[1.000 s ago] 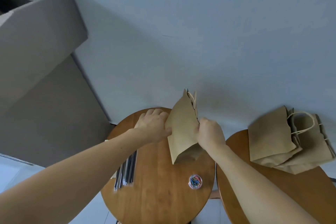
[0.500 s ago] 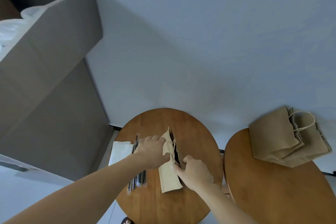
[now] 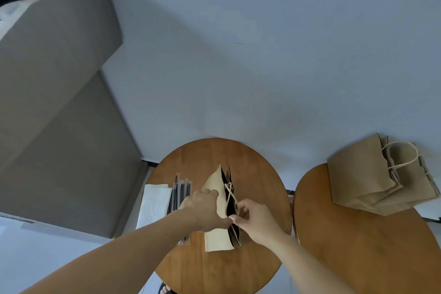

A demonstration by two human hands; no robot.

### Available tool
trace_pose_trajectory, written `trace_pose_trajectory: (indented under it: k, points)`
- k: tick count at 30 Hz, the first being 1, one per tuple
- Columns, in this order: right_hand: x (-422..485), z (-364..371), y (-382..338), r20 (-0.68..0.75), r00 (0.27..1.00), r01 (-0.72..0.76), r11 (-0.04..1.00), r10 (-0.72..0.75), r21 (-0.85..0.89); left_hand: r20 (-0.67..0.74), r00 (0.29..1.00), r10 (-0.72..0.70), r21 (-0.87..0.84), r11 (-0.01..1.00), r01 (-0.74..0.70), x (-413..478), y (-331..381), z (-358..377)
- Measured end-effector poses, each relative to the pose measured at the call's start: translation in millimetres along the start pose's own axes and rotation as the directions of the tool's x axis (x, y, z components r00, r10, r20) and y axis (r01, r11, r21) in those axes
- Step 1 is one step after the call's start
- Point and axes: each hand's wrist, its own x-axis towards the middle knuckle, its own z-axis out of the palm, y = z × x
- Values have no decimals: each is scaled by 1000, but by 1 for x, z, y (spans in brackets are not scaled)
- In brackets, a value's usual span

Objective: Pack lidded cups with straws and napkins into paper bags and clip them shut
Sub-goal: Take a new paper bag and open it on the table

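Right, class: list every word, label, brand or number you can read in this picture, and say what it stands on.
None can be read: no print shows on the paper bag, the stacked bags, the napkins, the straws or the big box.

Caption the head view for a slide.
Left hand and right hand grip a paper bag on a table beside straws and napkins.

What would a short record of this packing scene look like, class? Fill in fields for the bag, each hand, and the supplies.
bag: on left table, mouth parted
left hand: holds its pale side
right hand: pinches at its open edge
straws: beside napkins, left of bag
spare bags: stacked on right table
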Motion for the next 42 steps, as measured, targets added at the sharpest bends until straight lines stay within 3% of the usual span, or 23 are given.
trace_pose_trajectory:
  k: [4, 8, 12, 22, 29, 34, 38, 42]
  points:
    - [6, 3, 3, -31, 997, -68, 997, 69, 37, -28, 997, -67, -19, 998, 67, 6, 16, 5]
    - [16, 6, 1, -115, 986, -135, 980, 119, -146, -48, 977, -207, -88, 975, 203, 14, 29, 17]
    - [21, 7, 4, -193, 981, -94, 945, 34, -313, -62, 957, -283, -103, 956, 276, 20, 32, 28]
    - [18, -34, 44, -316, 941, -243, 888, 118, -391, -249, 862, -441, -249, 890, 383, 15, -36, 3]
    - [21, -24, 26, -209, 976, -136, 932, 67, -337, -189, 942, -276, -325, 923, 205, 34, -11, 19]
    - [22, -30, 24, 2, 998, -65, 982, 67, -175, 59, 994, -91, -356, 928, 106, 34, -24, 11]
    - [23, -47, 22, 185, 979, -75, 997, 80, -37, 179, 984, 17, -241, 970, 27, 29, -31, -7]
    - [25, -72, 12, 231, 970, -49, 991, 78, -126, 59, 997, -49, -7, 999, 50, 26, -26, -32]
